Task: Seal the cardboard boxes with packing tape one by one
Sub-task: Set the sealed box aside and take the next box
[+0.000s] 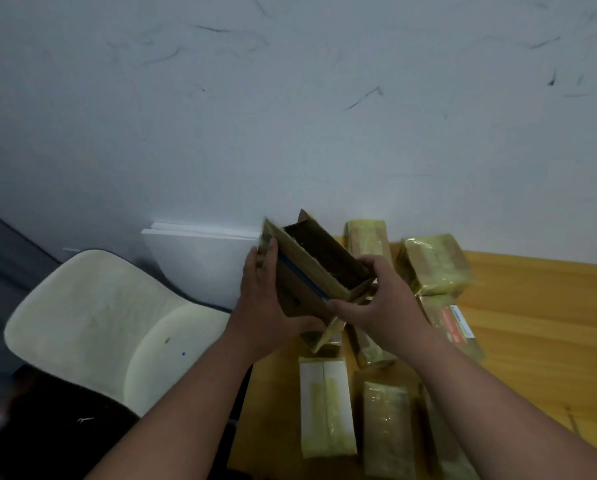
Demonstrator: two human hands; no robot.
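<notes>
Two bare hands are holding an open cardboard box [311, 271] tilted in the air above the left edge of a wooden table [532, 306]: the left hand [266, 299] is gripping its near left side and the right hand [380, 303] is gripping its right corner, the hands apart with the box between them. A blue stripe is running along the box's side, and any lettering is blurring past reading. Taped boxes [435, 265] are lying on the table around it, 1 showing a red label [458, 327] too blurred to read, and a cream chair [92, 323] is standing to the left.

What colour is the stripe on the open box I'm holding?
Blue, a thin stripe along the side of the brown cardboard box, seen in the head view.
</notes>
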